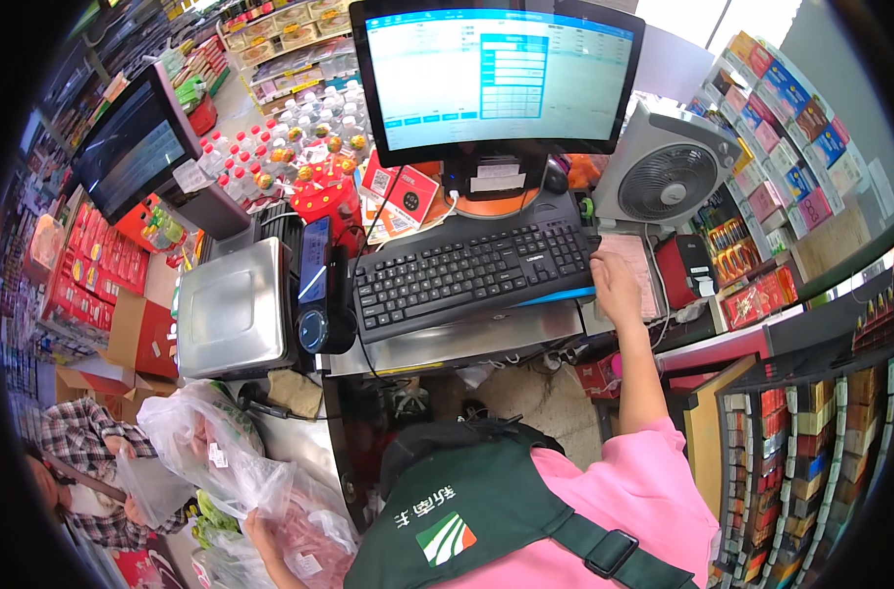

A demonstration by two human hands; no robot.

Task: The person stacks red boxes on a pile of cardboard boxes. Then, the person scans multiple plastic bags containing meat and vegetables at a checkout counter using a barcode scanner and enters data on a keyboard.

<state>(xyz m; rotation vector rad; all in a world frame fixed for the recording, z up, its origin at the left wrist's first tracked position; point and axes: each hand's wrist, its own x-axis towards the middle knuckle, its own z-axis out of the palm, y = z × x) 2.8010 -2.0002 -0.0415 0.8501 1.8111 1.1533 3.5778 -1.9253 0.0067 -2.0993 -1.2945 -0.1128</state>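
Observation:
My right hand (615, 286) is at the right end of a black computer keyboard (476, 274), its fingertips by the number pad and no object visible in it. At the lower left, my left hand (264, 536) has its fingers on a clear plastic bag (318, 515) of pinkish meat with a white label. Its palm side is partly hidden. Another translucent bag (196, 423), also labelled, lies against that one on the metal counter. Leafy greens in plastic (215, 526) sit beside my left hand. A lit monitor (498, 81) stands behind the keyboard.
A metal weighing plate (233, 302) and a black scanner-like device (321, 294) stand left of the keyboard. At right are a box fan (668, 177) and a red-and-black device (682, 269). Across the counter, a person in a checked shirt (86, 434) holds a plastic bag (148, 486).

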